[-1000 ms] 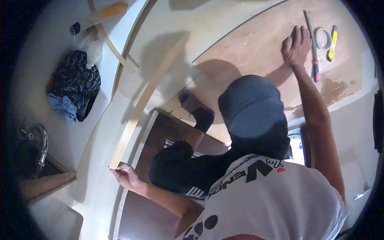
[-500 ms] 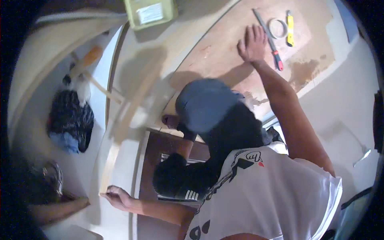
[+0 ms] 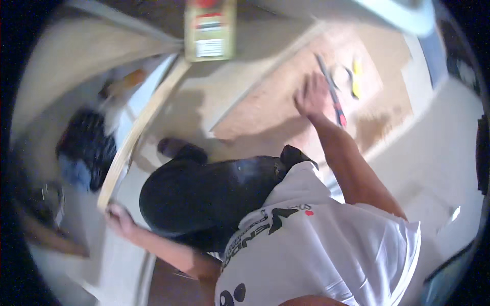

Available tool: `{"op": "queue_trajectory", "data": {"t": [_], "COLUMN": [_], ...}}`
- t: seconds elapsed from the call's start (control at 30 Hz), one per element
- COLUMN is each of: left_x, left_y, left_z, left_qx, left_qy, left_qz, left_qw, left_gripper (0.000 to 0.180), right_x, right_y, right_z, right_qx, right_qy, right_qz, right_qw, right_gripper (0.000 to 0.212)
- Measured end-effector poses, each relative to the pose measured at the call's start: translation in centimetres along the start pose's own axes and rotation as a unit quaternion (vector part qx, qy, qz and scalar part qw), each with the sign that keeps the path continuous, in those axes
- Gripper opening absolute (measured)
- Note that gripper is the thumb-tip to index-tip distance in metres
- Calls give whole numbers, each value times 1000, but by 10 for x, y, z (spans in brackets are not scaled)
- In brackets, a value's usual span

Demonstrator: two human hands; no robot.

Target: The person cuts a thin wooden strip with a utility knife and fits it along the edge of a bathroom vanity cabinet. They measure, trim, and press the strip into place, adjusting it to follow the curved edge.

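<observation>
Low at left, left hand (image 3: pixel 120 220) pinching wooden strip (image 3: pixel 140 126), right hand (image 3: pixel 312 97) outstretched, open on board (image 3: pixel 273 97)

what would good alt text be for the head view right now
A person's left hand holds one end of a long pale wooden strip while the right hand rests palm-down on a reddish board, beside a red-handled tool, a pale ring and a yellow tool. The view is somewhat blurred.
</observation>
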State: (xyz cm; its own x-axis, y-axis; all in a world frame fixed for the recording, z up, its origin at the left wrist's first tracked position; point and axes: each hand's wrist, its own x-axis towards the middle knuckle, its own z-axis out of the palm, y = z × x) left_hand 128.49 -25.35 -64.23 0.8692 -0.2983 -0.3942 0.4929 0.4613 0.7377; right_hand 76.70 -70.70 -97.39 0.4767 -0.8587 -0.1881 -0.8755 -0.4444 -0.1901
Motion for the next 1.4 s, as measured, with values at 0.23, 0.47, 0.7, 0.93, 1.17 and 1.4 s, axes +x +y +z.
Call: {"op": "queue_trajectory", "data": {"t": [0.23, 0.47, 0.7, 0.93, 1.17, 1.4], "left_x": [-34, -40, -64, -48, -65, -53], "left_y": [-103, -100, -154, -148, -124, -143], "left_z": [50, 75, 68, 41, 98, 106], "left_qx": [625, -363, -386, -310, -343, -309], "left_qy": [198, -24, -19, -164, -43, 21], "left_qz": [279, 241, 259, 285, 244, 216], "left_qw": [701, 900, 885, 892, 906, 926], "left_gripper": [31, 5, 12, 10, 21, 22], "right_x": [-7, 4, 38, 27, -1, 8], "right_y": [-52, -32, -53, -50, -64, -43], "right_z": [-38, 24, 45, 35, 22, 16], "right_qx": [-102, -121, -26, -87, -126, -110], "right_qy": [16, -37, -24, -3, 54, 79], "right_qz": [-77, -360, -567, -407, -209, -158], "right_qw": [992, 924, 823, 909, 968, 978], "right_gripper": [64, 56, 57, 57, 58, 60]}}
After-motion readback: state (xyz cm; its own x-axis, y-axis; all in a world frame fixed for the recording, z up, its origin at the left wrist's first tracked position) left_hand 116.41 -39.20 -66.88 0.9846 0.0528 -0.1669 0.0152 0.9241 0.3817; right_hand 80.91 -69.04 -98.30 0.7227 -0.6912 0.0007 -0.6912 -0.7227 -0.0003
